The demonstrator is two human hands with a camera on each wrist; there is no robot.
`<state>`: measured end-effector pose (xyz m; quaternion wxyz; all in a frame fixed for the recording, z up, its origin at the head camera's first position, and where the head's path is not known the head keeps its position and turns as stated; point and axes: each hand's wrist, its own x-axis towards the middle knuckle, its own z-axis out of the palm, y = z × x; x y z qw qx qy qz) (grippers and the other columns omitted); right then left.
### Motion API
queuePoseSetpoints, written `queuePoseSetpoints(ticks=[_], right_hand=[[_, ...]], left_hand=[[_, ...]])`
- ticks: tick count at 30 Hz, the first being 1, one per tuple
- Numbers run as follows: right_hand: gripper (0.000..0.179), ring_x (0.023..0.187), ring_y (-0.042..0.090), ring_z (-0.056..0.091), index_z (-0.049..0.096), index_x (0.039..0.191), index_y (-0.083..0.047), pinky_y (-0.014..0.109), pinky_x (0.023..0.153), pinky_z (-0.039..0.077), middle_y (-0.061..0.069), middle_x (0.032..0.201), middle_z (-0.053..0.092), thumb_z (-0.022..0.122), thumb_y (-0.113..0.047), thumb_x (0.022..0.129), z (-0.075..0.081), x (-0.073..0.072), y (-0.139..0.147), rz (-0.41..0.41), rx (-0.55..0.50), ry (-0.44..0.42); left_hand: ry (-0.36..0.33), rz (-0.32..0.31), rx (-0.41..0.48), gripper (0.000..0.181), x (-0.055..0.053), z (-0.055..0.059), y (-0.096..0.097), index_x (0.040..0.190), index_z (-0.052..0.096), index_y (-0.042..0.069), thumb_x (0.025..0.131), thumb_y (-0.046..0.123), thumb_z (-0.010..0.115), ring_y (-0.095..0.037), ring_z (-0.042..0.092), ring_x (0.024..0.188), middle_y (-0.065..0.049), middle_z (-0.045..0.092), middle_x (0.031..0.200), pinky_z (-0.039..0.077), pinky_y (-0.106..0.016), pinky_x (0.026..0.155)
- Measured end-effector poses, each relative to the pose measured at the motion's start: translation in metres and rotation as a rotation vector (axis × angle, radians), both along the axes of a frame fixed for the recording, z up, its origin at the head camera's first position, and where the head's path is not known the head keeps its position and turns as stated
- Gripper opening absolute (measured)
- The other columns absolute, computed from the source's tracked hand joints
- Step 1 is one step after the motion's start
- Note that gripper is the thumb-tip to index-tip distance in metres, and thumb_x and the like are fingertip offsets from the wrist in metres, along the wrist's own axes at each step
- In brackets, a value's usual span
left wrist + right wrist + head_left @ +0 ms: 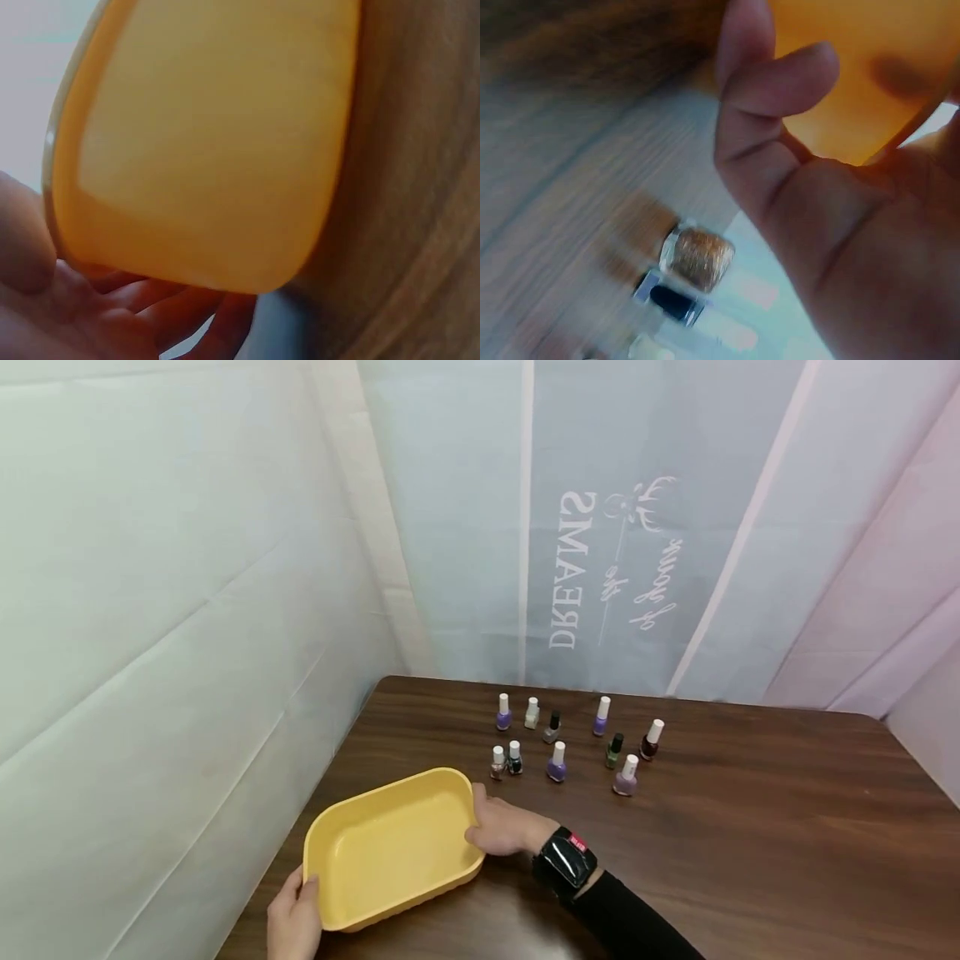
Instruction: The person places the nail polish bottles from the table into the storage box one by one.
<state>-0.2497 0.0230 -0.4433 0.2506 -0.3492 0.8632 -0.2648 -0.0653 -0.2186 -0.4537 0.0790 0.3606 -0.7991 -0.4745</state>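
Observation:
A yellow plastic basin (pixel 397 843), rectangular with rounded corners, is at the left front of the table with nothing in it. My left hand (pixel 293 917) grips its left end, thumb at the rim and fingers under the outer wall, as the left wrist view shows. At the right end my right hand (pixel 508 823) holds the rim. Just beyond that hand stand a glittery nail polish bottle (pixel 498 763) and a dark one (pixel 514 758). The right wrist view shows the glittery bottle (pixel 699 259) close to the hand. Whether the basin touches the table cannot be told.
More nail polish bottles stand toward the back of the brown wooden table (pixel 750 827), among them a purple one (pixel 557 763), a green one (pixel 614 752), a mauve one (pixel 626 777) and a dark red one (pixel 651 742). Fabric curtains (pixel 465 527) hang behind and left.

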Motion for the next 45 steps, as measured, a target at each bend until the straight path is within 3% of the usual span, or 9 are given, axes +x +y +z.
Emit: queuePoseSetpoints(ticks=[3, 6, 8, 11, 16, 22, 30, 35, 45], right_hand=[[0.082, 0.100, 0.013, 0.056, 0.011, 0.148, 0.008, 0.030, 0.088, 0.046, 0.014, 0.116, 0.057, 0.057, -0.026, 0.089, 0.004, 0.011, 0.010, -0.022, 0.012, -0.025], [0.087, 0.086, 0.011, 0.057, 0.011, 0.148, 0.006, 0.026, 0.076, 0.047, 0.009, 0.100, 0.059, 0.061, -0.023, 0.084, 0.007, 0.023, 0.023, -0.029, 0.006, -0.073], [0.089, 0.076, 0.010, 0.057, 0.012, 0.148, 0.005, 0.024, 0.070, 0.046, 0.006, 0.090, 0.058, 0.063, -0.021, 0.081, 0.008, 0.032, 0.031, -0.032, -0.001, -0.117], [0.092, 0.078, 0.009, 0.055, 0.013, 0.147, 0.006, 0.023, 0.070, 0.046, 0.005, 0.091, 0.056, 0.064, -0.021, 0.076, 0.010, 0.044, 0.043, -0.044, 0.002, -0.122], [0.091, 0.077, 0.009, 0.053, 0.018, 0.143, 0.007, 0.024, 0.070, 0.046, 0.003, 0.088, 0.055, 0.067, -0.022, 0.072, 0.011, 0.059, 0.061, -0.081, -0.012, -0.099], [0.087, 0.078, 0.012, 0.051, 0.022, 0.140, 0.007, 0.025, 0.070, 0.043, 0.003, 0.086, 0.052, 0.067, -0.019, 0.071, 0.012, 0.073, 0.088, -0.132, -0.040, -0.099], [0.054, 0.082, 0.019, 0.053, 0.030, 0.120, 0.005, 0.029, 0.068, 0.044, 0.009, 0.087, 0.054, 0.061, -0.014, 0.080, 0.003, 0.093, 0.117, -0.245, -0.127, -0.082], [0.040, 0.078, 0.017, 0.052, 0.030, 0.106, 0.001, 0.026, 0.067, 0.043, 0.006, 0.081, 0.050, 0.060, -0.011, 0.082, 0.002, 0.102, 0.137, -0.270, -0.184, -0.053], [0.035, 0.073, 0.012, 0.050, 0.028, 0.103, -0.002, 0.022, 0.066, 0.040, 0.004, 0.080, 0.049, 0.058, -0.013, 0.090, 0.005, 0.116, 0.172, -0.328, -0.196, -0.114]], left_hand=[[-0.014, -0.040, -0.026, 0.048, 0.003, 0.003, -0.003, 0.139, 0.038, -0.013, 0.102, 0.017, 0.037, -0.038, 0.061, 0.106, -0.035, 0.051, 0.130, 0.052, -0.029, 0.078], [-0.025, -0.077, -0.003, 0.046, 0.006, 0.005, -0.007, 0.135, 0.043, -0.015, 0.099, 0.014, 0.043, -0.029, 0.065, 0.093, -0.034, 0.059, 0.116, 0.051, -0.022, 0.068], [-0.030, -0.090, 0.041, 0.045, 0.008, 0.005, -0.008, 0.133, 0.044, -0.017, 0.098, 0.011, 0.045, -0.023, 0.066, 0.085, -0.030, 0.063, 0.105, 0.053, -0.024, 0.065], [-0.026, -0.103, 0.100, 0.044, 0.010, 0.006, -0.007, 0.131, 0.045, -0.019, 0.097, 0.009, 0.048, -0.017, 0.065, 0.078, -0.020, 0.065, 0.094, 0.056, -0.026, 0.063], [-0.033, -0.124, 0.105, 0.042, 0.010, 0.008, -0.001, 0.125, 0.051, -0.020, 0.096, 0.011, 0.053, -0.016, 0.065, 0.072, -0.011, 0.067, 0.084, 0.056, -0.026, 0.060], [-0.039, -0.180, 0.142, 0.042, 0.009, 0.014, 0.014, 0.121, 0.055, -0.018, 0.096, 0.016, 0.055, -0.018, 0.068, 0.074, -0.009, 0.070, 0.085, 0.057, -0.027, 0.061], [-0.006, -0.327, 0.049, 0.036, 0.005, 0.021, 0.035, 0.114, 0.061, -0.014, 0.096, 0.016, 0.058, -0.014, 0.067, 0.074, -0.013, 0.072, 0.089, 0.055, -0.023, 0.061], [0.013, -0.372, 0.093, 0.033, 0.001, 0.024, 0.052, 0.113, 0.063, -0.012, 0.095, 0.015, 0.059, -0.014, 0.067, 0.072, -0.013, 0.072, 0.088, 0.055, -0.025, 0.058], [0.050, -0.481, 0.248, 0.040, -0.004, 0.026, 0.076, 0.118, 0.059, -0.013, 0.096, 0.021, 0.059, -0.018, 0.070, 0.074, -0.016, 0.072, 0.093, 0.057, -0.026, 0.058]])
